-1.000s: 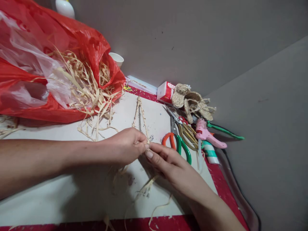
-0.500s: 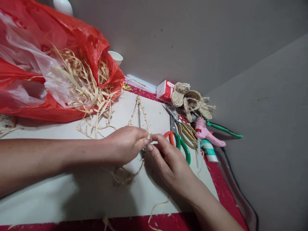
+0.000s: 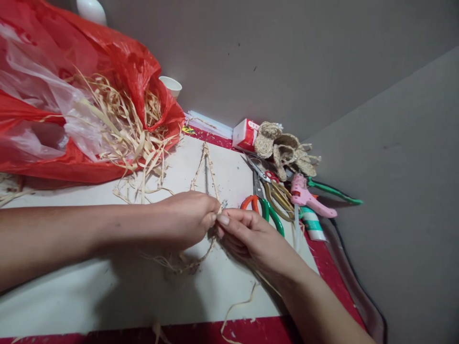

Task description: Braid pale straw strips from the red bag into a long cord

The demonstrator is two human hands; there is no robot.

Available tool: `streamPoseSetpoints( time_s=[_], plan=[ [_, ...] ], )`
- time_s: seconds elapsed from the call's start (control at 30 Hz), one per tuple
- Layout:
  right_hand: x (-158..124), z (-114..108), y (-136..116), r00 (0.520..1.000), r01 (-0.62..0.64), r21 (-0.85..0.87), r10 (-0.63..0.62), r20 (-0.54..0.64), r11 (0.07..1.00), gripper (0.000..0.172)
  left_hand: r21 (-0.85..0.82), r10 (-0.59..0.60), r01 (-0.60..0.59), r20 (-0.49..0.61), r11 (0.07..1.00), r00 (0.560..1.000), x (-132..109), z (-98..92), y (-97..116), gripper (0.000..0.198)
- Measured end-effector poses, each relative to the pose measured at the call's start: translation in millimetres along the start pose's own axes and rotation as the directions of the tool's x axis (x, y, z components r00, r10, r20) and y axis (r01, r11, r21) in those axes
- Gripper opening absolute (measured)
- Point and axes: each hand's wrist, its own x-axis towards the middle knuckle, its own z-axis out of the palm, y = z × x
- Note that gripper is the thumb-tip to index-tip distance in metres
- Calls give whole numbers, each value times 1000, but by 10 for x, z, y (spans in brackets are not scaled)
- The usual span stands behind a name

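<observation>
A thin twisted straw cord (image 3: 212, 177) runs in a narrow loop up the white board, its far end peaked, and its near part curves below my hands. My left hand (image 3: 190, 217) is closed on the cord, thumb against the fingers. Against it, my right hand (image 3: 247, 234) pinches at the same spot with thumb and forefinger, closed on the cord or a strand of it. The exact point of grip is hidden by the fingertips. A loose pale strand (image 3: 265, 282) trails beneath my right wrist.
On the left lies a red plastic bag (image 3: 143, 62) spilling dry straw strips (image 3: 122, 114). To the right are scissors (image 3: 276, 222), brass-handled pliers (image 3: 278, 200), a pink glue gun (image 3: 304, 198) and a white-green roll (image 3: 313, 224). Woven straw pieces (image 3: 267, 138) and a red-white box (image 3: 245, 134) stand behind.
My right hand has shifted slightly left; its forefinger has curled in and thumb and finger now pinch together beside my left hand. The left hand has barely moved.
</observation>
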Motion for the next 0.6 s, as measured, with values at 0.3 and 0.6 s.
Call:
streamPoseSetpoints(
  time_s=[0.3,0.6],
  plan=[
    [12,94,50,985,41,-146,-65,-160,988,35,-273,-228,282,213,920,950,-47,-62,96,14],
    [-24,199,87,997,45,70,-40,-73,997,38,-523,-328,380,193,763,925,-141,306,119,14]
  ],
)
